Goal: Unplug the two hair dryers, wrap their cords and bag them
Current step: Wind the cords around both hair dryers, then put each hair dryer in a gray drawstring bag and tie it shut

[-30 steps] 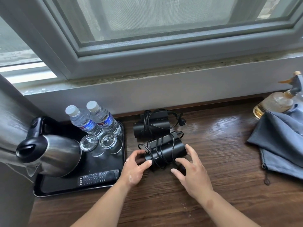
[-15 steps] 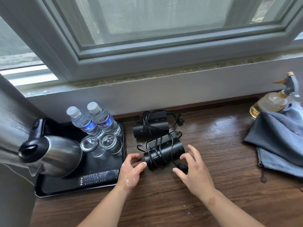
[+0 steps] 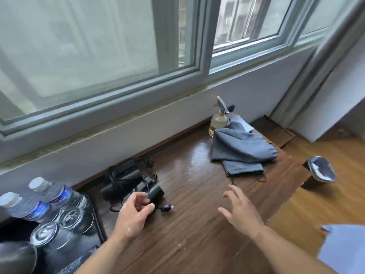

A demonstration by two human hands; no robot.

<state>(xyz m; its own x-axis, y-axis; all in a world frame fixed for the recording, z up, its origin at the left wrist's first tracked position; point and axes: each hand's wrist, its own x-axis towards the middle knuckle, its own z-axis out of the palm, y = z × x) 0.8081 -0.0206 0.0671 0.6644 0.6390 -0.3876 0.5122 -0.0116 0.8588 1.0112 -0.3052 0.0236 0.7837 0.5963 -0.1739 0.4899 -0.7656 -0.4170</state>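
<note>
Both hair dryers (image 3: 122,182) and their wrapped cords (image 3: 146,184) are looking plain black. The cloth bags (image 3: 241,147) are showing slate grey-blue. The table (image 3: 197,224) is gleaming dark brown with wood grain, and the water bottles (image 3: 49,196) are wearing white caps and blue labels.

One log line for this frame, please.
left hand grips cord | right hand open, toward bags | dryers on table, unbagged
</note>
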